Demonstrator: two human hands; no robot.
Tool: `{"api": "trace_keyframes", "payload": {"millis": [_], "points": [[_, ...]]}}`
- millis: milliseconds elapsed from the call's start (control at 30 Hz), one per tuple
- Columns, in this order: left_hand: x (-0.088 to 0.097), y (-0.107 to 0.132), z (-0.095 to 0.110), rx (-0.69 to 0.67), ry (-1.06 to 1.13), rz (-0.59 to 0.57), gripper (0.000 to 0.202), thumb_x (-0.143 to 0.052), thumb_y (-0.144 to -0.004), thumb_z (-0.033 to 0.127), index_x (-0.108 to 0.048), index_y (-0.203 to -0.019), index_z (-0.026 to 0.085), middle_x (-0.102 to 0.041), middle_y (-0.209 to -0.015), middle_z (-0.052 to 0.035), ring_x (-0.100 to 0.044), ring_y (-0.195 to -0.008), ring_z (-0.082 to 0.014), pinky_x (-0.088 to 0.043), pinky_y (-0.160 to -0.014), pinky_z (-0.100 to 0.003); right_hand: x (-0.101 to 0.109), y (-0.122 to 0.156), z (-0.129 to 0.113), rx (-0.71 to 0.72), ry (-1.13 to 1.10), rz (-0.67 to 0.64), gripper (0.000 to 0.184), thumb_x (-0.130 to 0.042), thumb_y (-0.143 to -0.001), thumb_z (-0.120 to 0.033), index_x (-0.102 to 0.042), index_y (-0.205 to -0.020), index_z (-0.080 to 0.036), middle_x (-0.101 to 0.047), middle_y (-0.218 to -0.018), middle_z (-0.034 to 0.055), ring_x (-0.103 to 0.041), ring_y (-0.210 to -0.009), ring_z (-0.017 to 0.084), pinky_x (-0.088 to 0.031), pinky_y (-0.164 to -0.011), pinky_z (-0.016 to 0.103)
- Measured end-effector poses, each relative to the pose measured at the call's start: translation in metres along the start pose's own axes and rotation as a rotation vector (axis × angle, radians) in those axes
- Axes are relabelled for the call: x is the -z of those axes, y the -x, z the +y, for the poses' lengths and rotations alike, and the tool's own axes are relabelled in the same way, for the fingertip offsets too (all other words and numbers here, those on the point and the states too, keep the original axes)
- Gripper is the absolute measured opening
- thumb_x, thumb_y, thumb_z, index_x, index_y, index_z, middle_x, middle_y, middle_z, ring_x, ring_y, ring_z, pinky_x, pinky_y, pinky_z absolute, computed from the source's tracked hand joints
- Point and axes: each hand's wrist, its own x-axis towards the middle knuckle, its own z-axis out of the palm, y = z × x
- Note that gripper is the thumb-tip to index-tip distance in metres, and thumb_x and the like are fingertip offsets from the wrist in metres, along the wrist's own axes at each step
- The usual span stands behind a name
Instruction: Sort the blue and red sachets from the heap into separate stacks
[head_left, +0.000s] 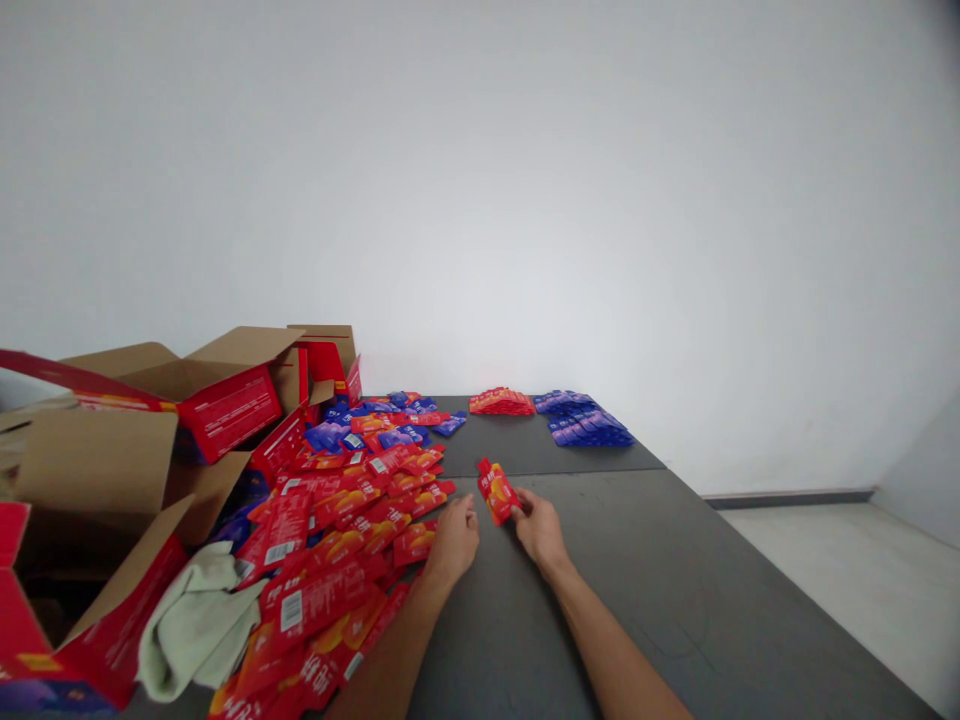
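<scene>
In the head view, my right hand (538, 530) pinches the lower right edge of a red spouted pouch (496, 492) with orange fruit printed on it. The pouch is tilted, its narrow neck pointing away from me. My left hand (456, 537) is just left of that pouch, its fingers curled in and nothing showing in them. Beside it on the left spreads a heap of loose red pouches (330, 590), some with barcodes facing up. Behind these lie mixed blue and red pouches (405, 435).
Overlapping rows of red pouches (501, 402) and blue pouches (589, 420) lie at the far end of the dark table (615, 570). Opened cardboard boxes (232, 410) crowd the left side, with a pale green cloth (201, 625) near the front. A white wall stands behind.
</scene>
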Motion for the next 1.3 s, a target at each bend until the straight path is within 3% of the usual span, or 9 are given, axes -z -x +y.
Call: {"api": "trace_keyframes", "payload": {"millis": [133,267,400,500,633,833,967,1167,1300], "points": [[0.018,0.006,0.005,-0.098,-0.273,-0.040,0.050,-0.048,-0.078,0.000,-0.062,-0.125,0.009,-0.061,-0.132,-0.0140,-0.054,-0.123,-0.0200,-0.036,-0.108,-0.029,0.014,-0.007,0.007,-0.033,0.191,0.071,0.041,-0.053,-0.078,-0.023,-0.071,-0.113,-0.013,-0.074,-0.105,0.0102,-0.069,-0.096,0.024,-0.051,-0.091,0.033],[0.035,0.014,0.005,-0.061,-0.536,-0.093,0.042,-0.055,-0.070,0.003,-0.068,-0.108,0.014,-0.065,-0.120,-0.0137,-0.053,-0.119,-0.0282,-0.036,-0.103,-0.038,0.017,-0.010,0.014,-0.001,0.483,0.123,0.048,-0.046,-0.082,-0.021,-0.066,-0.123,-0.009,-0.071,-0.111,0.0147,-0.067,-0.101,0.026,-0.049,-0.093,0.034],[0.039,0.020,0.002,-0.027,-0.623,-0.100,0.041,-0.058,-0.071,0.010,-0.067,-0.111,0.017,-0.064,-0.122,-0.0156,-0.050,-0.121,-0.0337,-0.033,-0.102,-0.047,0.013,-0.007,0.016,0.011,0.591,0.116,0.046,-0.044,-0.085,-0.019,-0.067,-0.122,-0.006,-0.068,-0.109,0.0192,-0.063,-0.102,0.027,-0.045,-0.095,0.036],[0.038,0.021,-0.001,-0.033,-0.626,-0.099,0.042,-0.058,-0.072,0.011,-0.066,-0.113,0.017,-0.063,-0.124,-0.0161,-0.050,-0.121,-0.0366,-0.031,-0.102,-0.052,0.009,-0.002,0.013,0.016,0.680,0.136,0.043,-0.047,-0.086,-0.020,-0.067,-0.123,-0.013,-0.061,-0.126,0.0196,-0.055,-0.115,0.031,-0.041,-0.098,0.041],[0.039,0.018,-0.004,-0.012,-0.603,-0.067,0.043,-0.058,-0.076,0.015,-0.064,-0.119,0.014,-0.062,-0.123,-0.0194,-0.051,-0.120,-0.0378,-0.032,-0.101,-0.053,0.004,0.004,0.003,0.097,0.843,0.025,0.044,-0.041,-0.092,-0.025,-0.060,-0.132,-0.029,-0.041,-0.153,0.0057,-0.035,-0.136,0.031,-0.036,-0.102,0.045],[0.043,0.013,-0.008,-0.012,-0.459,-0.013,0.043,-0.059,-0.076,0.012,-0.065,-0.117,0.017,-0.063,-0.125,-0.0142,-0.052,-0.123,-0.0319,-0.035,-0.102,-0.044,-0.006,0.009,-0.006,0.023,0.914,-0.199,0.053,-0.030,-0.098,-0.037,-0.040,-0.148,-0.023,-0.031,-0.158,0.0079,-0.021,-0.146,0.027,-0.018,-0.112,0.059],[0.042,0.005,-0.011,-0.102,-0.200,0.044,0.045,-0.062,-0.071,0.011,-0.066,-0.115,0.018,-0.064,-0.122,-0.0105,-0.055,-0.119,-0.0252,-0.038,-0.103,-0.037,-0.006,0.011,-0.006,0.011,0.926,-0.198,0.053,-0.026,-0.098,-0.035,-0.041,-0.148,-0.023,-0.033,-0.157,0.0100,-0.023,-0.146,0.027,-0.014,-0.112,0.062],[0.043,-0.004,-0.010,-0.113,0.260,0.222,0.037,-0.062,-0.074,0.022,-0.066,-0.110,0.016,-0.067,-0.113,-0.0092,-0.061,-0.106,-0.0222,-0.044,-0.097,-0.036,-0.004,0.009,-0.010,0.046,0.798,-0.128,0.051,-0.037,-0.095,-0.033,-0.047,-0.144,-0.024,-0.042,-0.152,0.0105,-0.026,-0.144,0.032,-0.021,-0.111,0.060],[0.043,-0.004,-0.006,-0.017,0.480,0.279,0.030,-0.067,-0.073,0.033,-0.068,-0.097,0.016,-0.070,-0.091,-0.0052,-0.064,-0.087,-0.0209,-0.049,-0.082,-0.032,-0.007,0.016,-0.024,0.197,0.448,-0.090,0.044,-0.041,-0.095,-0.038,-0.062,-0.128,-0.018,-0.063,-0.130,0.0122,-0.050,-0.126,0.028,-0.036,-0.107,0.043]]}}
